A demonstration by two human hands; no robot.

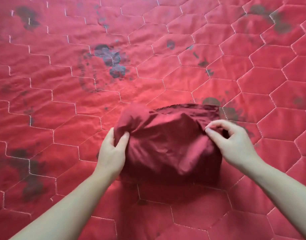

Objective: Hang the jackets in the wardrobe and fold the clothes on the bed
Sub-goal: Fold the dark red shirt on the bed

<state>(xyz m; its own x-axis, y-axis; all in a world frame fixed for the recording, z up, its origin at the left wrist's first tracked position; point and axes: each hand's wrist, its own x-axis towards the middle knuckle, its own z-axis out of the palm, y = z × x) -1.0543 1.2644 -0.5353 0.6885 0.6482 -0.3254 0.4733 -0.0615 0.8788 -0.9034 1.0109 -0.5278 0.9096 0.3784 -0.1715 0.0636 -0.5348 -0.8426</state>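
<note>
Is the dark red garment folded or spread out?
Folded: the dark red garment is a compact bundle gripped by left hand and right hand.

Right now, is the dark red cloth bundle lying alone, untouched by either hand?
No: the left hand and right hand both pinch the dark red cloth bundle.

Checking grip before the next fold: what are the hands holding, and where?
Both hold the dark red garment: left hand grips its left edge, right hand pinches its upper right edge.
</note>
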